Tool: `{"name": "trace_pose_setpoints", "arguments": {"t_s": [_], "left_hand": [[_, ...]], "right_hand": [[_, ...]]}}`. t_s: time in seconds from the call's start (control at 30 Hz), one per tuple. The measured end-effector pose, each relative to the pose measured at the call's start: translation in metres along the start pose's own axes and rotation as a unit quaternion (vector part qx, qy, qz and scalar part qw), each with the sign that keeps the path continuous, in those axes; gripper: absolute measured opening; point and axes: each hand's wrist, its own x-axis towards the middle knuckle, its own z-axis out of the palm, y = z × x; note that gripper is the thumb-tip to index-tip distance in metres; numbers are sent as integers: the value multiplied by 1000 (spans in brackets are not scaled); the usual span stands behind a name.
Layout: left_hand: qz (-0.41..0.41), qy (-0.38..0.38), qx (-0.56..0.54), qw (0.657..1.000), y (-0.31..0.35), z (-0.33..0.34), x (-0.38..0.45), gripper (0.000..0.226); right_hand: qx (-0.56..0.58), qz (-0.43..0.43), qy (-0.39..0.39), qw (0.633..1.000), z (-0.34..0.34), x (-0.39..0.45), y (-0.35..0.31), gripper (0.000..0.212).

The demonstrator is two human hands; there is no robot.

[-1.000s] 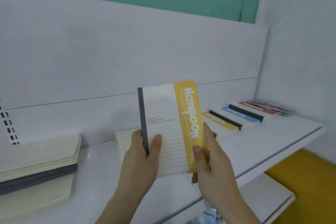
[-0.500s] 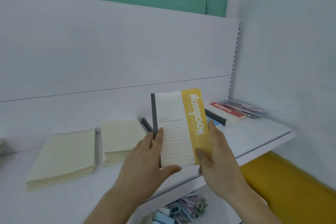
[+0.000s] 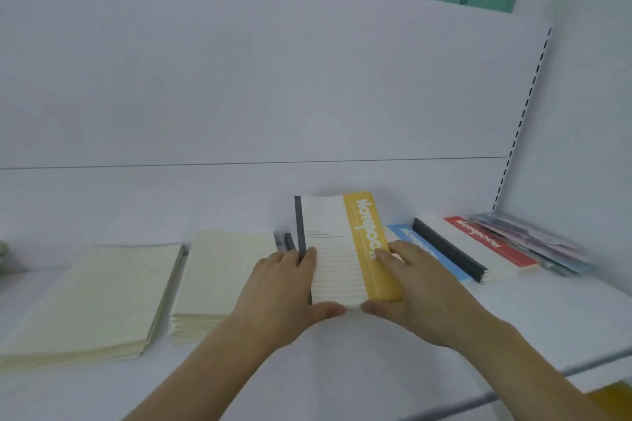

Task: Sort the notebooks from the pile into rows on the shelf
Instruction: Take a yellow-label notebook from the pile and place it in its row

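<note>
A white notebook with a yellow band and dark spine (image 3: pixel 337 249) is low over the white shelf (image 3: pixel 513 325), tilted with its top edge raised. My left hand (image 3: pixel 284 287) holds its spine side, thumb under the near edge. My right hand (image 3: pixel 413 284) holds the yellow side, fingers on the cover. To its right lie a blue-banded notebook stack (image 3: pixel 441 261) and a red-banded stack (image 3: pixel 492 246). A dark spine (image 3: pixel 289 241) shows just behind my left hand.
Two stacks of plain cream notebooks lie to the left, one in the middle (image 3: pixel 219 277) and a wider one further left (image 3: pixel 92 301). Pale loose booklets (image 3: pixel 540 243) sit in the far right corner. A white back panel (image 3: pixel 273 79) rises behind; the shelf's front edge runs lower right.
Both hands have carried the yellow-banded notebook forward and down from chest height to just over the shelf, into the gap between the cream stack and the blue stack. The view shifted right.
</note>
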Motion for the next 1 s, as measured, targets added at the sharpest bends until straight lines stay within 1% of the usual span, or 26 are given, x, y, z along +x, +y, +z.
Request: {"name": "trace_pose_setpoints", "arguments": {"t_s": [0.07,0.17,0.23,0.3,0.33,0.4,0.47,0.53,0.63,0.7,0.77,0.9,0.97,1.0], "left_hand": [[-8,-8,8,1000,1,9,7,101],[-20,-27,49,998,5,19,17,101],[-34,-38,81,995,9,26,21,95],[-57,-53,94,992,13,32,22,87],[-66,-56,97,991,15,34,22,85],[-76,-60,99,990,16,36,24,90],[-81,-71,93,990,16,35,24,97],[-84,-83,82,990,15,33,21,97],[-85,-85,65,991,14,30,21,79],[-96,-91,48,990,12,28,25,68],[-102,-99,42,989,13,26,27,63],[-100,-116,39,987,12,26,24,65],[-96,-122,44,987,12,28,25,72],[-97,-124,47,986,12,28,26,80]], "right_hand": [[-22,-17,-21,999,8,12,13,97],[-7,-35,-61,998,18,27,29,103],[-4,-62,-70,996,24,37,39,108],[-15,-96,-73,993,30,46,47,108],[-23,-114,-72,991,33,50,50,103],[-36,-151,-50,987,38,54,55,97],[-38,-171,-32,984,45,57,61,105],[-45,-180,-16,982,50,56,66,110],[-61,-196,0,979,50,55,65,104],[-59,-192,-12,980,49,54,65,93],[-59,-186,-26,980,50,54,65,85],[-69,-190,-39,979,50,52,66,90],[-71,-184,-40,979,50,51,64,82],[-74,-181,-40,980,50,52,64,79]]}}
